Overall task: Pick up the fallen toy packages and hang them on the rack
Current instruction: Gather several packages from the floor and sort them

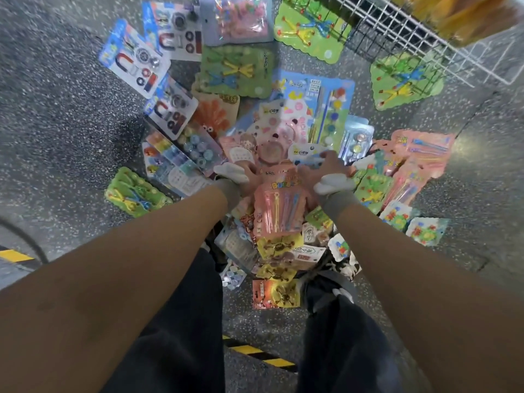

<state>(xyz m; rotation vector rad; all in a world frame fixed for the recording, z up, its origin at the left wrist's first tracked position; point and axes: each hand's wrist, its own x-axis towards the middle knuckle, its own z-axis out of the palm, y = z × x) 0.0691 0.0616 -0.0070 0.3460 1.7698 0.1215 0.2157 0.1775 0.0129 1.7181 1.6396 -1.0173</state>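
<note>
Several toy packages lie scattered on the speckled floor. A pink bubble-wand package lies between my two hands, over the pile. My left hand grips its upper left edge, fingers partly hidden under it. My right hand holds a small white and blue card package just above the pink one. Grey bands with white pieces sit on both wrists. The white wire rack stands at the top right.
Magnet sets lie at the upper left, green frog packages by the rack, a paint set in the middle. Pink packs lie right. My dark trousers and shoes stand amid yellow packages. Yellow-black floor tape runs below.
</note>
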